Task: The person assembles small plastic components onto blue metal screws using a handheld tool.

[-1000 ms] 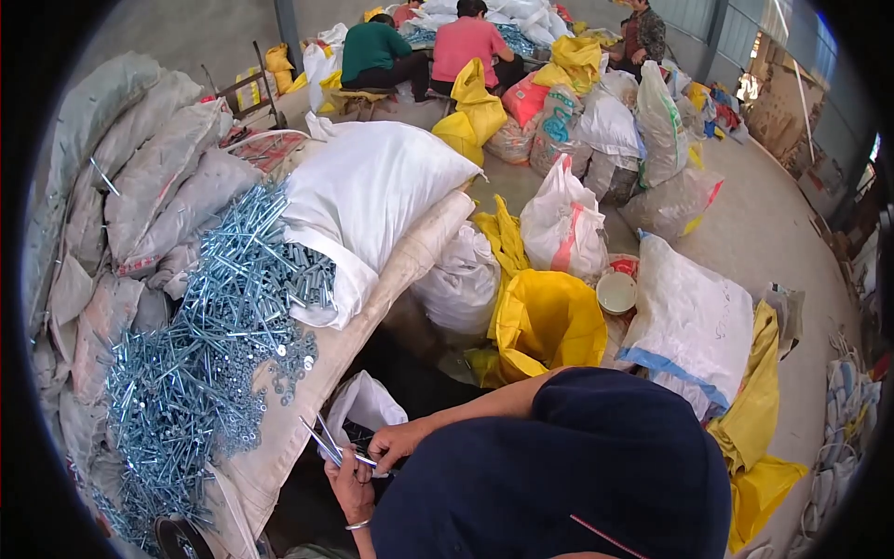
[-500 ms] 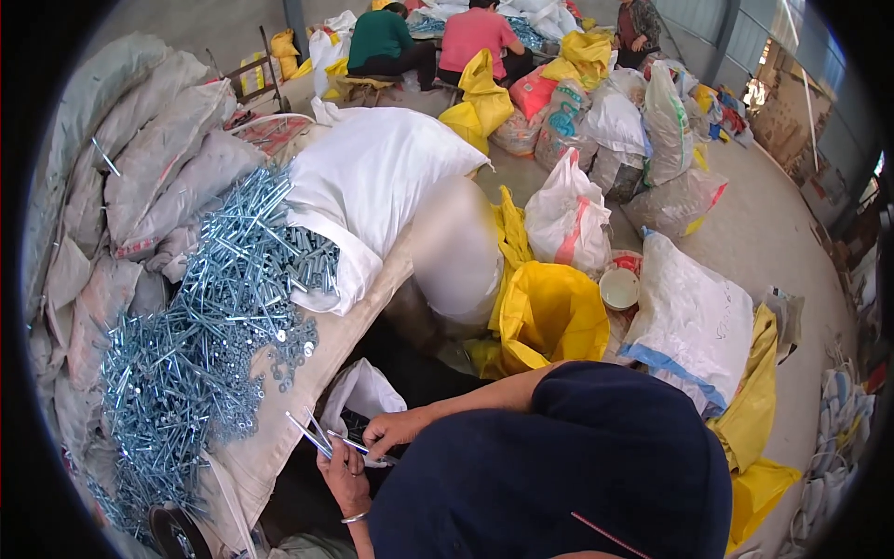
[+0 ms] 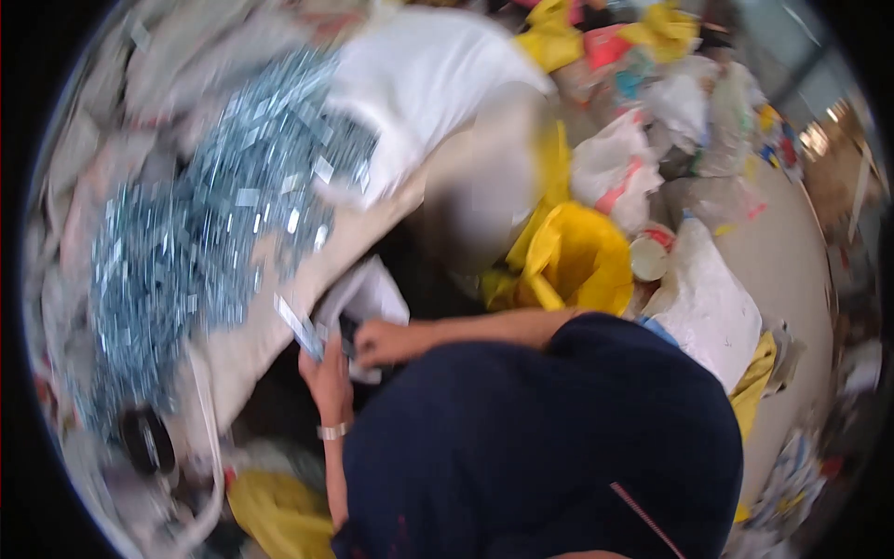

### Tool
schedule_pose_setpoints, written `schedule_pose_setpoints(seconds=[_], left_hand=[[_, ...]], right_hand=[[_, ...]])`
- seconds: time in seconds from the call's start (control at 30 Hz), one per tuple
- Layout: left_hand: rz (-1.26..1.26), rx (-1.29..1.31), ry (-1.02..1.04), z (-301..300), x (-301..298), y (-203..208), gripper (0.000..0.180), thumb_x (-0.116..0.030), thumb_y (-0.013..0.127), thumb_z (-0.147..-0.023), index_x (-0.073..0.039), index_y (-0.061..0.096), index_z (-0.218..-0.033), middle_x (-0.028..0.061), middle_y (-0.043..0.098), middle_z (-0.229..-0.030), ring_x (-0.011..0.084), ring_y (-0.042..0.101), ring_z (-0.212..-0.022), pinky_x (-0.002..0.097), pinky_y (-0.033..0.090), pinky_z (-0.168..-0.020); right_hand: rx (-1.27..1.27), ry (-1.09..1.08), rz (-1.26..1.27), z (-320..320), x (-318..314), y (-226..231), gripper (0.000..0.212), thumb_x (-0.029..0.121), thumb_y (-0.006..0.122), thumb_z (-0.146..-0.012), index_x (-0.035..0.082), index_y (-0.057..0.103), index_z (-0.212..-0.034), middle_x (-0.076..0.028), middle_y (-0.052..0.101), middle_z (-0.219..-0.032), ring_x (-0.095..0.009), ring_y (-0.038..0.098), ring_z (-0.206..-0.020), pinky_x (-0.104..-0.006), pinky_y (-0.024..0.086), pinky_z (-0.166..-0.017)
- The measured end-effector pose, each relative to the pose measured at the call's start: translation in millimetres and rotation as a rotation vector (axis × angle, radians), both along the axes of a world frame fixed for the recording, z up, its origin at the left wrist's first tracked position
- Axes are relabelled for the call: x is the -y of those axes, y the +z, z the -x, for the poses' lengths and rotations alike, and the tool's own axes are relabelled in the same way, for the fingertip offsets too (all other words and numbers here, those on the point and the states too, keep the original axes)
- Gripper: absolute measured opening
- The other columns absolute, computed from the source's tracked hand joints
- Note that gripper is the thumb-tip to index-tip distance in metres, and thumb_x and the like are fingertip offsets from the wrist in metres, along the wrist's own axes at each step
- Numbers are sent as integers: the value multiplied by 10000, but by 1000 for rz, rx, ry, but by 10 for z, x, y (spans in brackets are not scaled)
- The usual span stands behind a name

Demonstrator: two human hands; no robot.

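Some metal rods (image 3: 298,327) were in the left hand (image 3: 326,377), fingers clamped on their lower ends; exact count lost to blur. Long axis slanted, free ends up and left of the fingers, toward the loose metal pile (image 3: 223,210) but apart from it. Left hand was the nearer to both. Right hand (image 3: 380,343) sat just beside it, to the right; couldn't tell whether its fingers gripped anything. White bag (image 3: 372,293) lay just beyond both hands.

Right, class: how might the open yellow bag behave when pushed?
The yellow bag would probably fold, since its walls look thin and creased. It may keep some shape, though, as its wide mouth gapes unheld.
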State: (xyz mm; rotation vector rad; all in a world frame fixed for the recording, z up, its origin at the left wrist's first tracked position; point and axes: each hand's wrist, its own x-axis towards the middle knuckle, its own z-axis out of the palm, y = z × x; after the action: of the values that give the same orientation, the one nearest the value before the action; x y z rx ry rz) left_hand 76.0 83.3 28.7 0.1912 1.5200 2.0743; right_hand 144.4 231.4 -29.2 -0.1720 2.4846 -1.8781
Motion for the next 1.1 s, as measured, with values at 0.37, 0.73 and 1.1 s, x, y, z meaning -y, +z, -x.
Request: schedule_pose_setpoints(seconds=[0.37,0.73,1.1], left_hand=[[135,-201,102,3,44,-128,189,-76,732,-850,-64,545,-821,-71,497,-707,17,414,-655,209,357,-564],[-147,162,142,121,299,-125,207,-180,533,-985,2,572,-1075,-3,466,-660,80,417,-495,231,317,-449],[65,164,-40,-27,427,-186,312,-274,536,-1004,-5,610,-1143,-31,512,-724,23,346,-504,202,263,-431]], right_hand=[[-27,-132,-166,-47,24,379,243,169,729,-818,-20,579,-792,-162,631,-745,-281,622,-677,-375,468,-607],[-385,-190,-577,184,-597,524,167,190,626,-875,40,611,-945,-140,629,-909,-312,623,-839,-410,492,-752],[-367,-291,-1542,1067,-1975,968,145,42,535,-799,70,670,-843,-113,609,-944,-283,588,-932,-421,400,-806]])
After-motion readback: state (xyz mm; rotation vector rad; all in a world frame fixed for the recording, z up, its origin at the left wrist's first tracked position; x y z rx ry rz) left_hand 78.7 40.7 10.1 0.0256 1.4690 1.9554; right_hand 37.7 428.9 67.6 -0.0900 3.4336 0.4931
